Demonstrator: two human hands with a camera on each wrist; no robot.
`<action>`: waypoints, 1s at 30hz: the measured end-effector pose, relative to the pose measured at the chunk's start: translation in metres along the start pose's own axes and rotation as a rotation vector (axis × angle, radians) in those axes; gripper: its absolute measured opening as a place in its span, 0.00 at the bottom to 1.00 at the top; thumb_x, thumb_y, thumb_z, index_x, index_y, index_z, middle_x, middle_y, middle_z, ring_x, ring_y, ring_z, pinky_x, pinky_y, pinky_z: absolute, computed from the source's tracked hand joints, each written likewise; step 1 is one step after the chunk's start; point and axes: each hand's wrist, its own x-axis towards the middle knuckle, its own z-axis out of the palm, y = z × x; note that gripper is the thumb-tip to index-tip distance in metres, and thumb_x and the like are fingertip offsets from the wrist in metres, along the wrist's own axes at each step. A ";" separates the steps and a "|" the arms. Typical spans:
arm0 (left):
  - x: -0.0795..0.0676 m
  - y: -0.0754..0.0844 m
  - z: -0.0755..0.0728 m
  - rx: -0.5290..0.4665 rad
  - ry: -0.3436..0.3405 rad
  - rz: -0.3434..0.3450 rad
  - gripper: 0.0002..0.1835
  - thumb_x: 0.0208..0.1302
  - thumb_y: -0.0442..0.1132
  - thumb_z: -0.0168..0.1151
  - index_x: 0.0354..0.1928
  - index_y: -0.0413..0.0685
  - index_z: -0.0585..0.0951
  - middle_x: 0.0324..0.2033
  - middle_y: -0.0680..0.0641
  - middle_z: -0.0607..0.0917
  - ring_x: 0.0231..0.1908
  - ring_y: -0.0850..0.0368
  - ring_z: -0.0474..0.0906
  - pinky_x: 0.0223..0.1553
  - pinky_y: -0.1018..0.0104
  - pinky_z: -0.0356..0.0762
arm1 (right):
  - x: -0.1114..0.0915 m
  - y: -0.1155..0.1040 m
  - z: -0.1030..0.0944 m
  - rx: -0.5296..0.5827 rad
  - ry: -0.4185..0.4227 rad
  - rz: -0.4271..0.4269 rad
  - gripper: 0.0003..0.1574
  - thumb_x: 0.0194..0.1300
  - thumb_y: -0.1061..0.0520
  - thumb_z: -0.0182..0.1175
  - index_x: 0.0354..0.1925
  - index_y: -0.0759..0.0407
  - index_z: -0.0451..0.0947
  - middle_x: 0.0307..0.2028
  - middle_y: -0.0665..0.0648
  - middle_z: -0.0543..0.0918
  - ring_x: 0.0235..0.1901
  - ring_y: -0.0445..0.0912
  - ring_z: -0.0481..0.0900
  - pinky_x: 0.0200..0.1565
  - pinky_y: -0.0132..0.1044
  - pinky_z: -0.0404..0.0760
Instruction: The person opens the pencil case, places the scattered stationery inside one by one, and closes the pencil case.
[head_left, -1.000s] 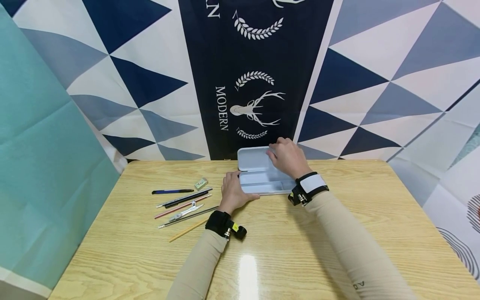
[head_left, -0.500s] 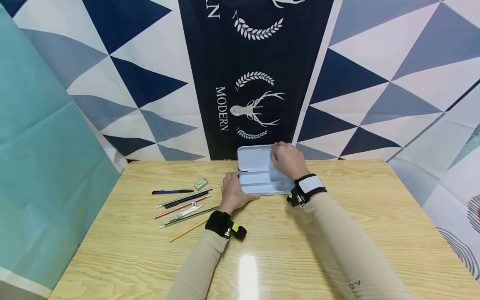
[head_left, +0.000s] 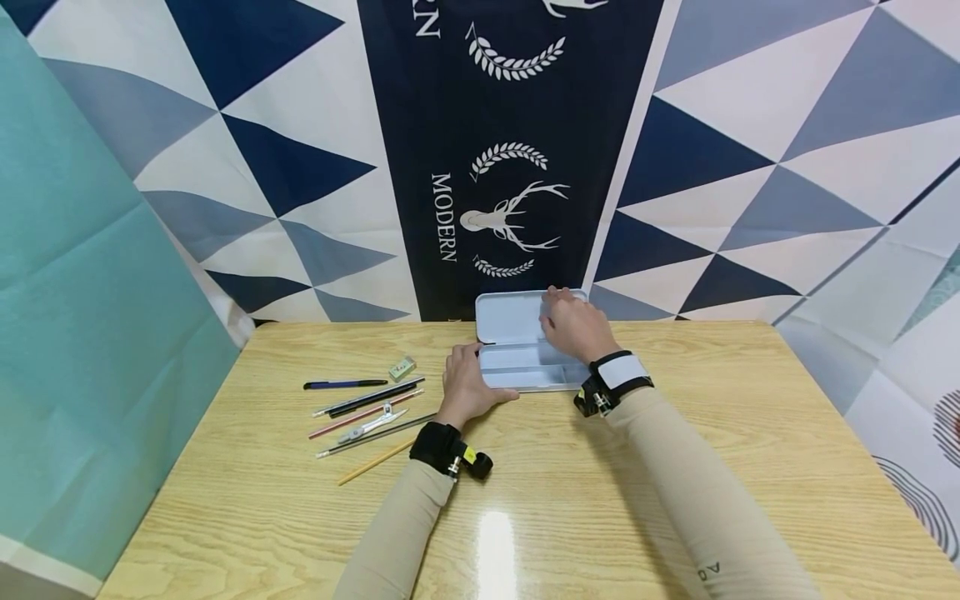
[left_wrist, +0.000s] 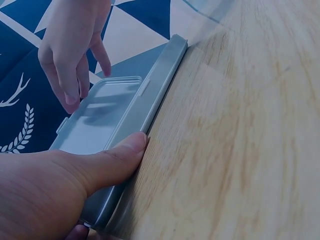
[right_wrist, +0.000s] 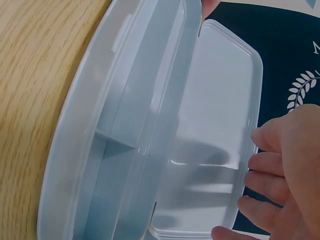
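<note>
A pale blue plastic pencil case (head_left: 517, 379) lies at the back of the table with its lid (head_left: 510, 317) raised and leaning back. Around the left end of its base, my left hand (head_left: 468, 387) keeps a grip, thumb along the front wall. In the left wrist view that thumb (left_wrist: 125, 152) presses near the bottom edge. My right hand (head_left: 577, 325) is at the lid's right part, fingers loosely bent. Its fingertips (right_wrist: 257, 162) come right at the lid's outer edge in the right wrist view. Inside the base, dividers (right_wrist: 117, 140) part bare compartments.
Left of the case lie a blue pen (head_left: 345, 383), an eraser (head_left: 402, 367), a compass (head_left: 372, 423), a red pencil (head_left: 365, 414), a yellow pencil (head_left: 375, 463) and several dark or silvery sticks. A patterned cloth (head_left: 315, 167) hangs close behind the table.
My right hand has shifted slightly rightward along the lid, and the lid stands a touch further back. My left hand and the case's base have stayed in place.
</note>
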 end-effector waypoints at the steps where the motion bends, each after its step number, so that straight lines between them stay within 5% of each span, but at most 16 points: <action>1: 0.000 0.000 0.000 0.000 0.000 -0.003 0.60 0.53 0.50 0.93 0.81 0.35 0.68 0.74 0.35 0.73 0.70 0.39 0.69 0.76 0.42 0.72 | 0.000 -0.002 -0.001 -0.004 -0.008 0.005 0.33 0.85 0.48 0.57 0.79 0.59 0.77 0.82 0.63 0.76 0.70 0.68 0.85 0.44 0.68 0.88; 9: 0.002 0.000 0.001 0.009 0.005 -0.004 0.60 0.53 0.51 0.93 0.81 0.36 0.68 0.73 0.35 0.73 0.70 0.39 0.70 0.75 0.42 0.72 | -0.025 -0.037 -0.045 0.040 -0.041 0.011 0.32 0.85 0.53 0.55 0.79 0.63 0.76 0.83 0.67 0.72 0.84 0.68 0.68 0.73 0.72 0.79; 18: 0.001 0.001 -0.001 -0.013 0.008 -0.009 0.59 0.54 0.50 0.92 0.81 0.36 0.68 0.74 0.34 0.73 0.72 0.37 0.70 0.76 0.40 0.72 | -0.028 -0.037 -0.056 0.039 0.009 -0.027 0.31 0.86 0.52 0.59 0.78 0.61 0.77 0.82 0.69 0.73 0.85 0.68 0.67 0.65 0.72 0.85; 30: 0.004 0.000 0.003 -0.013 0.005 -0.019 0.59 0.55 0.50 0.92 0.82 0.37 0.68 0.74 0.34 0.73 0.72 0.37 0.69 0.77 0.41 0.72 | -0.036 -0.016 -0.061 0.029 0.015 -0.018 0.31 0.86 0.52 0.58 0.78 0.63 0.77 0.82 0.72 0.73 0.86 0.69 0.65 0.75 0.72 0.78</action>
